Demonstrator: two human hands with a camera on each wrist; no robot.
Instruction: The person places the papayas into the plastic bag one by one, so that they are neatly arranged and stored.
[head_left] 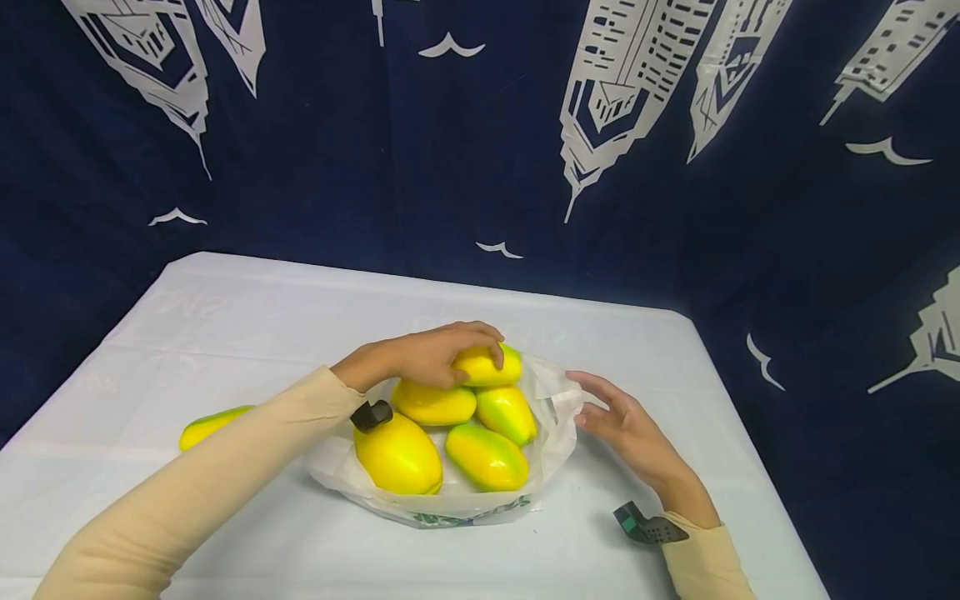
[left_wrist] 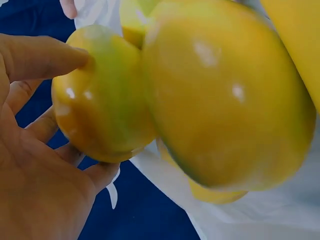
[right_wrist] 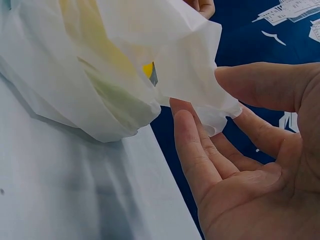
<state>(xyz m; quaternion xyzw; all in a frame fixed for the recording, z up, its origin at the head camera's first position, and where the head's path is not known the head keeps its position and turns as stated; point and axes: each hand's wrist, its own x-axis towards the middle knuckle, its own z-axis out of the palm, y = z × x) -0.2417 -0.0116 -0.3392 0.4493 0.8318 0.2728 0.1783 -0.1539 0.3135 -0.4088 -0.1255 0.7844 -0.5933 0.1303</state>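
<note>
A white plastic bag (head_left: pixel 558 425) lies open on the table with several yellow-green mangoes in it. At the far side of the bag my left hand (head_left: pixel 435 354) grips a mango (head_left: pixel 491 367), thumb on one side and fingers on the other. In the left wrist view that mango (left_wrist: pixel 107 105) touches a bigger-looking mango (left_wrist: pixel 225 100). Another mango (head_left: pixel 397 457) sits at the bag's near left, partly behind the wrist camera. My right hand (head_left: pixel 626 429) is at the bag's right edge, its fingers loosely bent and touching the thin plastic (right_wrist: pixel 187 65).
One more mango (head_left: pixel 210 427) lies outside the bag on the left, partly covered by my left forearm. The white-covered table (head_left: pixel 300 292) ends at a dark blue curtain (head_left: pixel 465 167) with white building prints.
</note>
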